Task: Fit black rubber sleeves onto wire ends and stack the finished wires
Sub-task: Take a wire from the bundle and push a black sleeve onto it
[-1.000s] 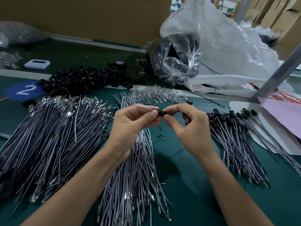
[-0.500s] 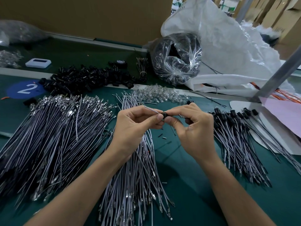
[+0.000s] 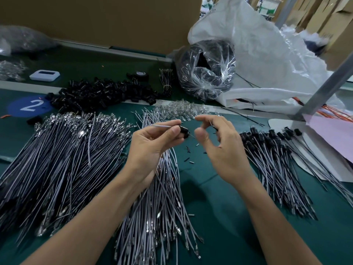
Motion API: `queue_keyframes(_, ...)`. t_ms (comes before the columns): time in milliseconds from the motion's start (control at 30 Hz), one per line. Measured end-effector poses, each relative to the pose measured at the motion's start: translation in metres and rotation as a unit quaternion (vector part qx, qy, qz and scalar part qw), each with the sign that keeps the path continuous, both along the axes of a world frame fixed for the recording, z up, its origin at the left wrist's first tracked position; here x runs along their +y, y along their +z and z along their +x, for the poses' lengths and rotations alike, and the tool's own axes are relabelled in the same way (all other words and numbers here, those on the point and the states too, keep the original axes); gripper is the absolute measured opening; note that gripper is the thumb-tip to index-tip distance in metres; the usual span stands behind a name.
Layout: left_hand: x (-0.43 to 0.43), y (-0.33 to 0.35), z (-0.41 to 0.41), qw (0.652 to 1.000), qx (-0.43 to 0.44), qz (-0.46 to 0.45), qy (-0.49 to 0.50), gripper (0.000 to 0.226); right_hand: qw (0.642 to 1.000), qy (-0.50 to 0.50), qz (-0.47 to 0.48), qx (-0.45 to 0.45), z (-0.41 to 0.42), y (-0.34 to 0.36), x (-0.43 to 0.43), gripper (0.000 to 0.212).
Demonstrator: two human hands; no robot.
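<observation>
Closest to us, on the green mat (image 3: 219, 217), a fan of bare wires (image 3: 152, 217) runs under both forearms. Just above it we hold our hands a little apart. Our left hand (image 3: 152, 148) pinches one wire (image 3: 162, 126) between thumb and forefinger, and a black rubber sleeve (image 3: 183, 131) sits on the end of that wire, right at the fingertips. A thin tip pokes out of the sleeve toward the other hand. Our right hand (image 3: 221, 150) hovers beside it with thumb and forefinger parted and not touching the sleeve. A thin dark strand shows among its curled fingers, but we cannot tell whether it is gripped.

We judge the fitting step to be at or near its end, with the sleeve on and perhaps not fully seated. The next move calls for a pinch on the protruding tip or the sleeve to draw it home. Then the wire goes onto the finished stack (image 3: 277, 169) at our right, sleeved end lying with the others.

Farther left lies a larger heap of wires (image 3: 57, 159). Beyond it are the loose sleeves (image 3: 103, 94), and behind them a clear plastic bag (image 3: 206, 69) of dark coils.
</observation>
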State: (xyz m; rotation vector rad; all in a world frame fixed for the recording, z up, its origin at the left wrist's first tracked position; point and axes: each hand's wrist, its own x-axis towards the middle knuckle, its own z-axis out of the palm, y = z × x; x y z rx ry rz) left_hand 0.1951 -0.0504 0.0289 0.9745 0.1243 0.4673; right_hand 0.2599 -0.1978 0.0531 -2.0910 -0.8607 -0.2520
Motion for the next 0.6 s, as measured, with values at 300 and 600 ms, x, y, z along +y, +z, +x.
queue_keyframes(300,0.0038,0.0015,-0.0011,1.000,0.015,-0.017,-0.006,0.013,1.000,0.010,0.014,-0.008,0.0018,-0.0008,-0.0043,0.014)
queue_keyframes(600,0.0017,0.0017,-0.0009,1.000,0.013,0.003,0.000,0.013,0.994,-0.033,0.006,-0.108,-0.0016,-0.0018,-0.0045,0.005)
